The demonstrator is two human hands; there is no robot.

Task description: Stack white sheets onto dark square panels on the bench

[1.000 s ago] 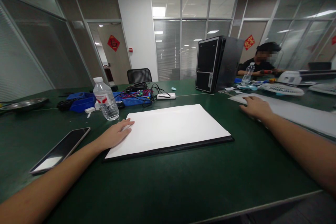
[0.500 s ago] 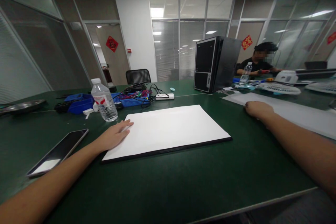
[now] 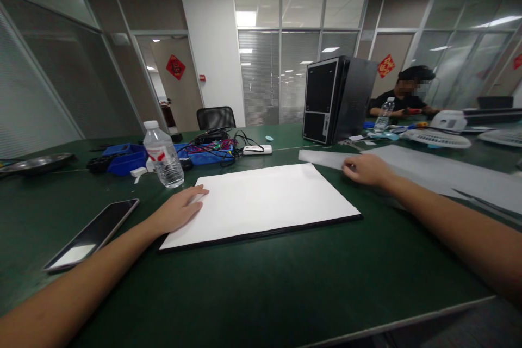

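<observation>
Well in from the worktop's (image 3: pixel 261 288) near edge, my right hand (image 3: pixel 367 169) is pinching a translucent sheet (image 3: pixel 436 167) stretching lengthwise rightward, my left hand (image 3: pixel 179 211) resting unclenched on white paper (image 3: pixel 265 196).

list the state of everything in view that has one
left hand: open, resting on the white paper
white paper: flat on the dark board
right hand: closed on the pale sheet
pale sheet: left end sticking out past the right hand
phone: lying screen up, mostly dark
nearer bottle: upright, capped
computer tower: upright
blue tray: holding tangled wires
door on the left: open
</observation>
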